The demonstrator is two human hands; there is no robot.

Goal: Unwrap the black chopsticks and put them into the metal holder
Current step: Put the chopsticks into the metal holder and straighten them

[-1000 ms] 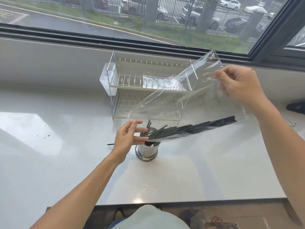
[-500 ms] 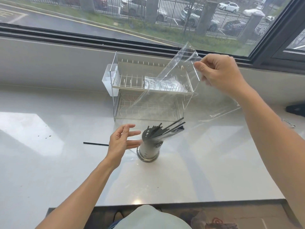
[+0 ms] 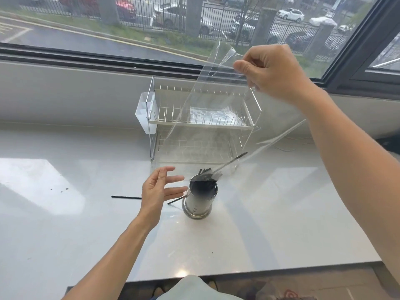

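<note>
While most of the chopsticks [image 3: 207,174] stand bunched in the holder [image 3: 200,197] with their tips poking above its rim, one longer stick [image 3: 234,160] slants up and to the right out of the bundle, its upper end inside the lower edge of the wrapper [image 3: 213,109]. Two more sticks lie flat on the worktop [image 3: 281,213]: one [image 3: 126,197] to the left of the left hand [image 3: 159,189], and a second [image 3: 175,200] just left of the holder's base, partly hidden behind that hand's fingers. The holder stands upright on the worktop, a little in front of the rack [image 3: 201,124]. The left hand hovers just left of the holder, palm turned toward it, fingers spread and gripping nothing; whether a fingertip touches the rim cannot be told. The right hand [image 3: 275,72] is raised well above the holder, fingers pinched shut on the top edge of the clear wrapper, which hangs down in front of the rack toward the holder. The rack has two tiers, with a white plastic caddy [image 3: 144,113] hooked on its left side and a crumpled clear sheet [image 3: 216,116] lying on its upper tier. Behind it a window [image 3: 151,29] looks onto a road, a fence and parked cars.
</note>
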